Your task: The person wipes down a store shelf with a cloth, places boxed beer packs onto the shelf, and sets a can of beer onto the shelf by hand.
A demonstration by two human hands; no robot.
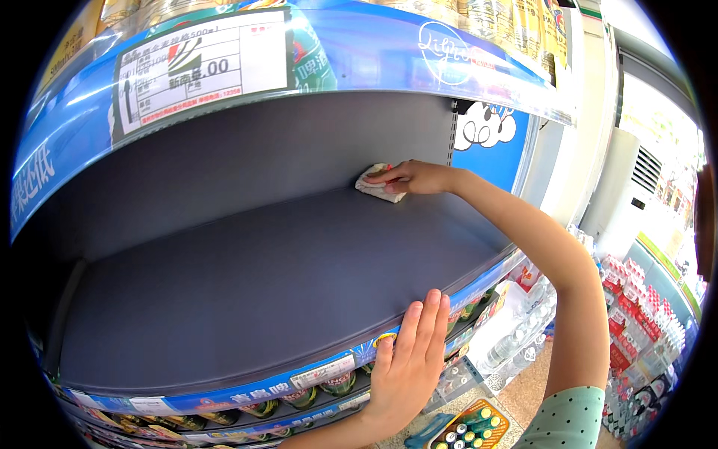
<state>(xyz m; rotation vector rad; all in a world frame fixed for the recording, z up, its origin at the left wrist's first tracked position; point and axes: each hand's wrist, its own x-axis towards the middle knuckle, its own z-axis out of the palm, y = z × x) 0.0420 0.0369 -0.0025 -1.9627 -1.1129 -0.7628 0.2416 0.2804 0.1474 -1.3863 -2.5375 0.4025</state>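
Note:
My right hand (422,177) presses a folded whitish cloth (382,189) with red on it against the dark metal shelf board (247,280), at the seam with the grey back panel (252,151), towards the right end. The fingers lie over the cloth, and part of it is hidden under them. My left hand (406,365) rests with fingers extended on the blue front edge strip of the same shelf, nearer to me, and holds nothing.
Above hangs a shelf edge with a price tag (202,67) and packed drinks. Cans (300,397) stand on the shelf below. On the floor at the lower right are an orange crate of bottles and cans (474,426) and stacked bottle packs (634,314). A white air-conditioner cabinet (617,185) stands behind.

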